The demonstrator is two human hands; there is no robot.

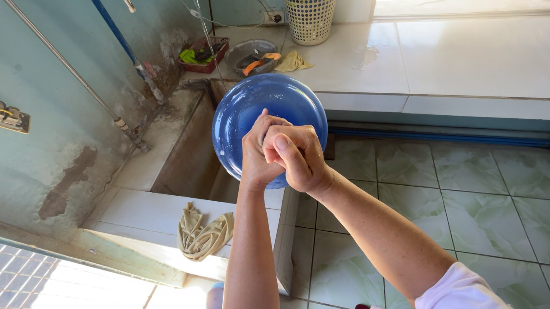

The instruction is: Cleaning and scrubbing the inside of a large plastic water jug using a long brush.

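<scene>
Blue and glossy, a round bowl (261, 110) is held up over the edge of a tiled basin (162, 161), its rim clasped at the near side. The left hand (257, 153) is closed on the rim; the right hand (297, 155) is curled over it in a fist, both forearms raised and converging. The bowl is judged light, stiff and slippery when wet, best gripped at the rim. A beige cloth (205, 235) is draped on the white worktop (140, 213) below

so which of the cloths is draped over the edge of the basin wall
The beige cloth, bunched and hanging over the white tiled ledge below the hands. The other, a yellow cloth, lies flat on the far counter beside the metal bowl.
</scene>
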